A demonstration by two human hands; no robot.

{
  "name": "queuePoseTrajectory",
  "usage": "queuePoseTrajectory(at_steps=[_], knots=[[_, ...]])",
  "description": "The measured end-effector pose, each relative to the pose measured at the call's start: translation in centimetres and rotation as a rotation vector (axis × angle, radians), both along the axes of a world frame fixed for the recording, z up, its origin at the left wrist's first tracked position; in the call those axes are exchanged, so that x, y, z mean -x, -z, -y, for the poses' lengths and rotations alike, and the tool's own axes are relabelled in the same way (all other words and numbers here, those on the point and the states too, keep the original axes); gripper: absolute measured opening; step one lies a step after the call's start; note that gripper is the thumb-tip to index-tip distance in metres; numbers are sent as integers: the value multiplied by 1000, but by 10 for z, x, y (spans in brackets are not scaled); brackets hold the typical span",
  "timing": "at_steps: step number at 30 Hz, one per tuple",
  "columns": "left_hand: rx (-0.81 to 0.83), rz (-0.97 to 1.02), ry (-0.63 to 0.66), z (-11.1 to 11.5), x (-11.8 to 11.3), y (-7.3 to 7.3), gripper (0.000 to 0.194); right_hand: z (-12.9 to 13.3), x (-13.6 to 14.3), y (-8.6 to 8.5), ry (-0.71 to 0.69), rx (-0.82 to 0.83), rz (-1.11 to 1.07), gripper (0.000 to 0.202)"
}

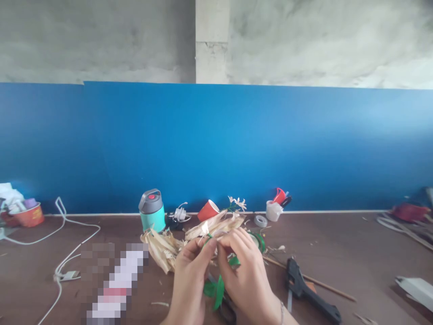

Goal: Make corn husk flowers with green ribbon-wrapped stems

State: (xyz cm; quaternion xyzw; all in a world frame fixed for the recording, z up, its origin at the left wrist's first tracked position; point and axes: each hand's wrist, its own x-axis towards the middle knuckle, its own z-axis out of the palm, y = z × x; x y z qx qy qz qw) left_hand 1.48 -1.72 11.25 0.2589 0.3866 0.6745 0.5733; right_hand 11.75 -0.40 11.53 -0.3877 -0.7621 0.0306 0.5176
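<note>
My left hand (191,273) pinches the green stem of a small pale flower (204,229), its white petals showing just above the fingertips. My right hand (245,266) meets it from the other side, thumb and fingers pressed together; what lies between them is hidden. Below and between the hands hangs a loose strip of green tape (219,291). Partly behind the right hand lies a roll of green tape (260,242). Dried corn husks (162,248) are spread just beyond both hands. Under the wrists shows the dark handle of a tool, perhaps scissors (227,311).
A black glue gun (309,291) and a thin stick (331,286) lie right. Along the blue partition (216,144) are a teal flask (152,214), a tipped red cup (208,210), finished-looking white flowers (239,204), a tape roll (260,220) and a white cup (273,211). A white cable (61,266) runs left.
</note>
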Motion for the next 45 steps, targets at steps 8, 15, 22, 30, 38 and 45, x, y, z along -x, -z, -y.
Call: queuePoseTrajectory(at_steps=[8, 15, 22, 30, 38, 45], knots=[[-39, 36, -17, -1, 0, 1, 23, 1, 5, 8, 51, -59, 105, 19], [-97, -179, -23, -4, 7, -1, 17, -2, -5, -8, -184, 464, -207, 18], [-170, -441, 65, -7, 12, -5, 22, -12, -17, -10, -362, 753, -394, 29], [-178, -587, 89, -5, 10, -8, 20, -11, -15, -12, -406, 758, -416, 23], [-152, -530, 183, -4, 13, -18, 21, -9, -12, -19, -377, 812, -620, 27], [-140, -547, 266, -6, 20, -16, 16, -9, -12, -18, -305, 865, -672, 32]])
